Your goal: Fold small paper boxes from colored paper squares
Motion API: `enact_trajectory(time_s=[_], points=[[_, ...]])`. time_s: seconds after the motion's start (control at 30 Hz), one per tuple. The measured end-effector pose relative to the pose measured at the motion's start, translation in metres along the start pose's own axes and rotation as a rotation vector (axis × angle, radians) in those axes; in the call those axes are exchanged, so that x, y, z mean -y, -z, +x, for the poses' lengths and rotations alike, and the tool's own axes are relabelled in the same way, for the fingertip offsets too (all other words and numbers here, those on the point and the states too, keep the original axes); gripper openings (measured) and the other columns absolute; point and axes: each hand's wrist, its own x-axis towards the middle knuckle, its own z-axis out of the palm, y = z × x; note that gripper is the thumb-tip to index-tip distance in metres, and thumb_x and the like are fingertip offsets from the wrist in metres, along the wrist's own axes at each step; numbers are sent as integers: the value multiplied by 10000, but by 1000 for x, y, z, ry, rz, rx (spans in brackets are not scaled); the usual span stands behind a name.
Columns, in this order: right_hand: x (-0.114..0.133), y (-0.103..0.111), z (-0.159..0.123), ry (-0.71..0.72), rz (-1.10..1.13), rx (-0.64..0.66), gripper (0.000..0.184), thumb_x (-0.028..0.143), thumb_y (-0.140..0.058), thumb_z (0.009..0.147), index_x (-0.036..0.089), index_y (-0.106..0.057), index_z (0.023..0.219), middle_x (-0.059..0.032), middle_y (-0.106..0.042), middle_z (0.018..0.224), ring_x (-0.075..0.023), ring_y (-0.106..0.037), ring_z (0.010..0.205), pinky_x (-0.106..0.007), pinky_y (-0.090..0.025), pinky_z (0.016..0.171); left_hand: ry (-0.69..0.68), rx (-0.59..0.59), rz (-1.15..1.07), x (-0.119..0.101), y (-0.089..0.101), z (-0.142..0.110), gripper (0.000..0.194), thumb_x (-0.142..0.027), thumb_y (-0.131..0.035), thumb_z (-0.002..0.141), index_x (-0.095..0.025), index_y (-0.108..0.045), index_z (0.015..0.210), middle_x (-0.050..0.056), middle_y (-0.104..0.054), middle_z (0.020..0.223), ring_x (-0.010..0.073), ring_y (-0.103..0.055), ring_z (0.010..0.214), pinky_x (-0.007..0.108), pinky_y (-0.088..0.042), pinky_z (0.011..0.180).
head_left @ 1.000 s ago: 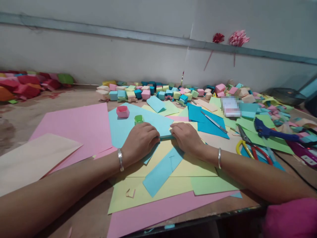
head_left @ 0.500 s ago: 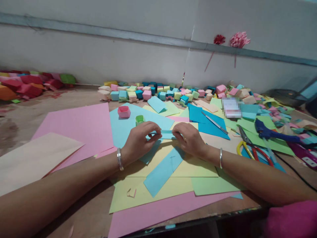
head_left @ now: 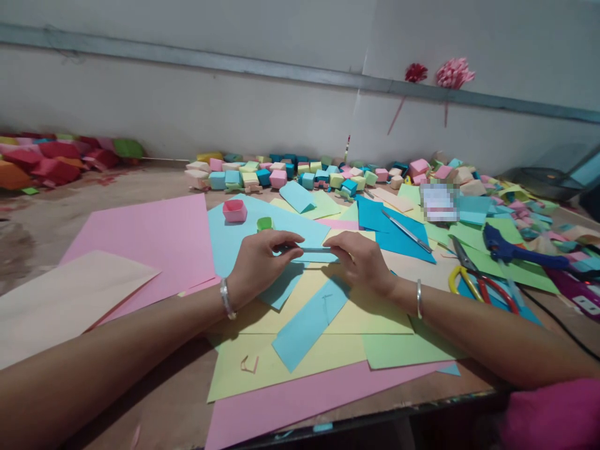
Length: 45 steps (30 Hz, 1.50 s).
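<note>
In the frame's middle, I curl the left hand (head_left: 260,261) and right hand (head_left: 362,261) inward, both pinching a blue strip (head_left: 317,250).

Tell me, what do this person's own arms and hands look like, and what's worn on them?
The left hand and right hand wear no gloves. Each wrist carries a silvery bangle: the left bangle looks broader, the right bangle slimmer and plainer. Bright magenta cloth, probably a sleeve, shows at the lower right.
</note>
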Motion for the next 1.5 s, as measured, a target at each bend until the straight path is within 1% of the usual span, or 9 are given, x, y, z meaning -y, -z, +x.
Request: enact_trajectory(time_s=[0.1,0.2,0.3,0.43,0.57,0.77,0.93,1.23,1.5], points=[[-2,-1,0,30,-46,56,219,148,-462,919,162,-654,1023,-90,-689,890,-204,-607,816,-322,-445,692,-99,75,126,4,1,1,91,-240,-690,797,-206,-757,849,27,-691,706,162,-585,643,288,-418,589],[2,-3,2,89,-204,94,252,151,-427,945,146,-662,1037,-95,-667,860,-202,-565,799,-325,-382,676,-212,64,187,1,1,-2,135,-238,-634,846,-191,-741,778,40,-661,697,163,-563,657,289,-412,600],[13,-2,3,194,-366,149,246,201,-425,972,168,-664,923,-67,-641,797,-186,-517,764,-335,-309,674,-327,39,225,-8,-1,-8,199,-241,-565,896,-187,-714,775,38,-635,682,160,-531,653,291,-400,603],[23,1,3,308,-425,205,342,169,-384,979,182,-584,701,-34,-565,667,-165,-426,664,-333,-255,627,-421,143,374,-22,-2,-17,266,-241,-473,944,-172,-624,736,32,-590,647,171,-479,636,320,-353,605],[21,0,1,342,-431,213,341,155,-398,967,183,-557,667,-17,-533,621,-155,-386,616,-324,-234,601,-469,223,522,-27,0,-19,204,-239,-515,894,-184,-551,701,9,-535,588,177,-430,583,344,-282,577],[10,0,2,313,-446,189,295,148,-413,960,156,-618,748,-36,-588,671,-156,-438,652,-321,-246,621,-444,184,551,-14,3,-9,270,-173,-434,922,-185,-582,697,12,-545,552,173,-447,554,319,-252,559],[-8,2,0,191,-534,153,276,66,-420,904,149,-623,737,-51,-582,657,-177,-429,650,-317,-228,613,-315,183,544,0,4,0,246,-206,-447,909,-184,-610,726,35,-567,576,190,-480,573,304,-256,544],[-9,2,-1,111,-354,180,183,79,-478,824,161,-628,758,-35,-612,645,-166,-498,644,-291,-257,596,-163,264,458,3,7,5,195,-216,-485,876,-200,-660,791,32,-615,612,189,-531,581,284,-261,522],[-9,0,-2,69,-379,97,230,57,-448,800,169,-626,707,-12,-585,591,-140,-469,572,-287,-226,585,-253,66,539,7,5,0,310,-307,-429,938,-211,-715,867,48,-627,588,194,-514,551,308,-272,548]])
